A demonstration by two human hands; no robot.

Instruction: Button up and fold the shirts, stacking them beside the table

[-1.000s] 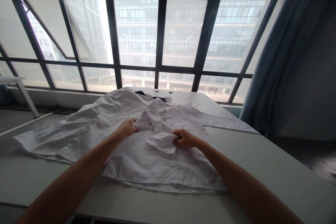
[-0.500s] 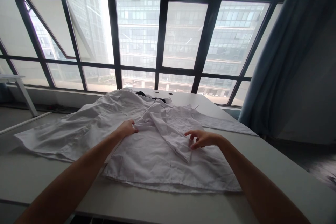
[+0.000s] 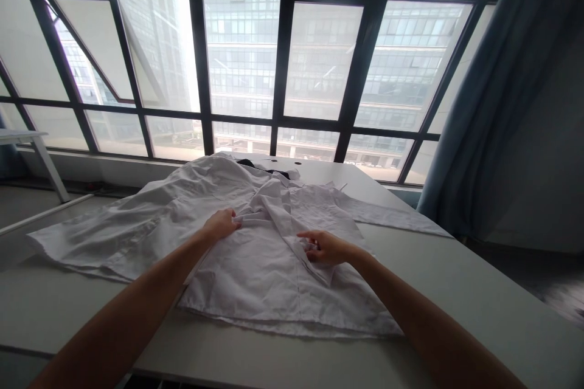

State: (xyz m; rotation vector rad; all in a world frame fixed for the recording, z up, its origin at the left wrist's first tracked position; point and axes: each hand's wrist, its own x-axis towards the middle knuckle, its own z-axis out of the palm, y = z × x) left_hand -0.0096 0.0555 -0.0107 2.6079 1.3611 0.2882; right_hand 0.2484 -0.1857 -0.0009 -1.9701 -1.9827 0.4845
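Note:
A white garment (image 3: 255, 279), perhaps a coat or a shirt, lies spread and creased over the table. My left hand (image 3: 222, 224) is closed on a fold of its cloth near the middle. To the right, my right hand (image 3: 326, 247) has its index finger reaching forward and the other fingers curled round a gathered part of a loose strip of the same cloth. The strip runs diagonally across the garment and ends in a corner below my right hand. The fingertips of both hands are partly hidden by cloth.
The white table (image 3: 474, 292) carries the garment, with a long white piece of cloth (image 3: 396, 217) stretching to its right edge. Something black (image 3: 246, 163) lies at the far end. Beyond stand windows and a blue-grey curtain (image 3: 474, 109); another white table (image 3: 45, 158) is at left.
My right hand has moved left and its fingers have closed on the strip's cloth, bunching it. My left hand stays on the same fold.

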